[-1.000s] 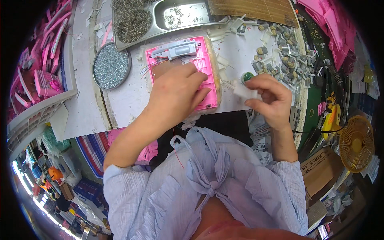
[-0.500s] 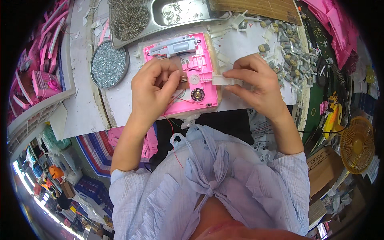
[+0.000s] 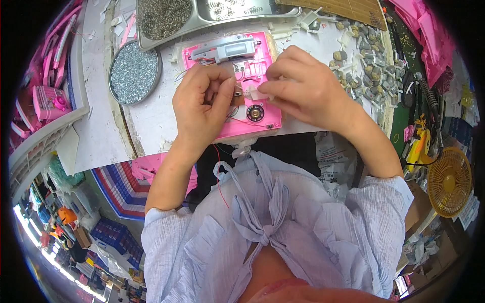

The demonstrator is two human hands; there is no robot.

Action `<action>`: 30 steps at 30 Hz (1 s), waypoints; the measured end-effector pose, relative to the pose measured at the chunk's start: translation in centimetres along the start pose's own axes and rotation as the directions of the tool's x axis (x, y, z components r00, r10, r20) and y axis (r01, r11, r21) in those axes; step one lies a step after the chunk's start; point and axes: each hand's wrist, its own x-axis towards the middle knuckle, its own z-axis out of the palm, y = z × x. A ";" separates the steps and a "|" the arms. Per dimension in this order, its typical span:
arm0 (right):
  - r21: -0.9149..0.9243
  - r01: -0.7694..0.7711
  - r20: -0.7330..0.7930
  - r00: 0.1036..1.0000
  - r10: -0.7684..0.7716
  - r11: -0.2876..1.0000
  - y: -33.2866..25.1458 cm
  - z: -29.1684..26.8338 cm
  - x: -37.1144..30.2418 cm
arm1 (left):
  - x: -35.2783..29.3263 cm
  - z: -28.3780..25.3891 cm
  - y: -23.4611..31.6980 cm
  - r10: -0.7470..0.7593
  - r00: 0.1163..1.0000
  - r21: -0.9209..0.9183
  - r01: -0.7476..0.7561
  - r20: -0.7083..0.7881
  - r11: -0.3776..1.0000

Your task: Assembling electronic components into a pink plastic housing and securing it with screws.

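A pink plastic case half (image 3: pixel 227 132) lies open in front of me, with its inner side up. In it sit a grey elongated housing (image 3: pixel 232 49) along the far edge, a round black-rimmed speaker (image 3: pixel 255 112) near the front, and thin wires. My left hand (image 3: pixel 202 103) is closed, its thumb and fingers bent at the left edge of a brown circuit board (image 3: pixel 238 99); the exact grip is partly hidden. My right hand (image 3: pixel 308 88) pinches a translucent white plastic piece (image 3: pixel 254 93) over the case, just right of the board.
A round dish of small silvery screws (image 3: pixel 134 72) stands left. Behind is a metal tray (image 3: pixel 202 25) holding springs. Grey-and-white small parts (image 3: pixel 369 76) are heaped right, beside a brown board (image 3: pixel 343 11). A crate (image 3: pixel 60 129) with pink parts is far left, a yellow fan (image 3: pixel 448 182) right.
My right hand has moved left with the white piece, from beyond the case's right edge to above its inside. My left hand stays by the circuit board. The view has shifted slightly.
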 end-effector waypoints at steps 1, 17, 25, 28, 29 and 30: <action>0.035 -0.013 -0.038 0.999 0.014 0.999 0.6 0.5 -0.4 | 0.0 0.0 -0.1 0.000 1.000 -0.021 0.000 -0.002 1.000; -0.012 -0.383 -0.329 0.874 0.358 0.924 0.6 -1.4 -6.4 | 1.2 -0.3 1.3 0.344 0.824 0.260 -0.490 0.451 0.832; -0.533 -0.511 0.056 0.774 0.631 0.674 6.6 -8.5 -6.8 | 1.1 -0.4 1.3 0.276 0.874 0.135 -0.354 0.399 0.925; -0.584 -0.465 0.132 0.755 0.643 0.665 7.2 -9.2 -4.8 | 1.6 -0.1 2.0 0.224 0.927 0.025 -0.242 0.300 0.970; -0.591 -0.412 0.114 0.808 0.577 0.693 7.1 -9.1 -5.0 | 2.0 0.5 2.8 0.222 0.942 -0.030 -0.221 0.251 0.975; -0.508 -0.434 0.077 0.837 0.542 0.744 6.7 -8.6 -4.1 | 2.8 0.4 3.9 0.146 0.946 0.006 -0.154 0.290 0.988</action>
